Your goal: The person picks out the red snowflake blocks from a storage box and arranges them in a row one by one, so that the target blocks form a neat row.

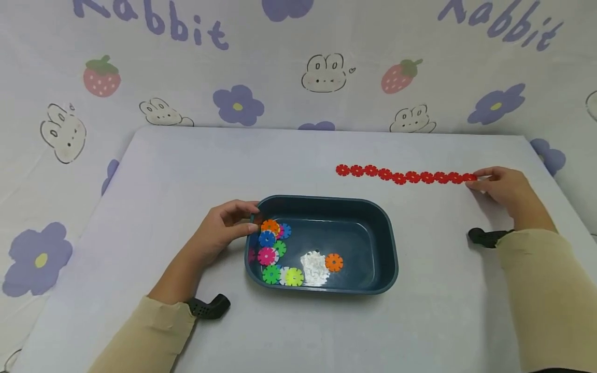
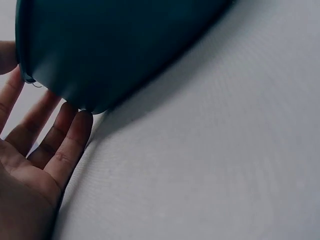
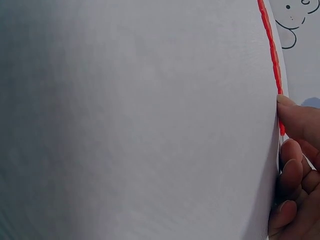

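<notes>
A dark teal rectangular plastic bin point(image 1: 322, 202) sits on the table, and my left hand point(image 1: 221, 228) holds it at its left end. In the left wrist view the fingertips point(image 2: 80, 125) of that hand lie against the bin's outer wall point(image 2: 125, 45). Notched plastic discs in several colours lie inside, mostly along the left side; one orange disc point(image 1: 333, 262) is nearer the middle beside white ones point(image 1: 314, 268). Up and to the right, my right hand point(image 1: 506, 189) pinches the right end of a long row of red notched discs point(image 1: 412, 177).
The white tabletop point(image 1: 420, 321) runs back to a printed cloth point(image 1: 280, 62) with rabbits, strawberries and flowers. Black wrist devices point(image 1: 210, 307) stick out from both sleeves. The red row lies beyond the bin, near the table's far edge.
</notes>
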### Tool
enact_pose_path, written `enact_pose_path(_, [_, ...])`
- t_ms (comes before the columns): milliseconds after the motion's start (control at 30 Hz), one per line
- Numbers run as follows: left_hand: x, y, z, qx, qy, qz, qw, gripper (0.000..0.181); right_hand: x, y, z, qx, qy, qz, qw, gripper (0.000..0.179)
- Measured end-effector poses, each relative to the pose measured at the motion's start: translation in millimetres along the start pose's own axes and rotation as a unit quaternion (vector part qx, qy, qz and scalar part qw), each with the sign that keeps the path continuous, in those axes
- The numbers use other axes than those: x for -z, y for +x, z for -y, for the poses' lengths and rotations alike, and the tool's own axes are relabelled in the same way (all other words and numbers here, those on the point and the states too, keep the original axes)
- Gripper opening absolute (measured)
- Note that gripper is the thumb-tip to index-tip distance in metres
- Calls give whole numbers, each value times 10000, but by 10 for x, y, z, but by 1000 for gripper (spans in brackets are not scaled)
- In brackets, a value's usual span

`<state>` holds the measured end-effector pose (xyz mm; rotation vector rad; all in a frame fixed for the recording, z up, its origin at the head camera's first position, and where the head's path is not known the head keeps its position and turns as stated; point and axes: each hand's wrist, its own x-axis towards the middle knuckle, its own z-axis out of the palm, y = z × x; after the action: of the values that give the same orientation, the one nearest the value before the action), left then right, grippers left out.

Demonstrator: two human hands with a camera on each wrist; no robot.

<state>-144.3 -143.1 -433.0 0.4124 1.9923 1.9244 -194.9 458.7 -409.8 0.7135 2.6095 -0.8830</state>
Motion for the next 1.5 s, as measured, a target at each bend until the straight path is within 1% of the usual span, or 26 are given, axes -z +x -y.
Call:
enact_pose_path(233, [0,-17,24,37,-130,57,9999,37,-33,-7,-35,-10,-47,65,10000,83])
enact_pose_path(467, [10,-5,20,-57,-151,70,9998,34,-15,-28,-18,-8,-36,126,9999,84])
enact_pose_path(833, [10,2,14,-15,-183,38,9998,26,-14,-34,30,-100,40,43,9999,85])
enact_pose_path(1133, [-4,1,-6,-45,-147,54,9999,30,0,-38,17,-157,73,40,9998,85])
enact_pose_path(1500, [-9,3,-4,25,-136,24,9999,31,-21,-17,-18,-262,359,64,9990,84])
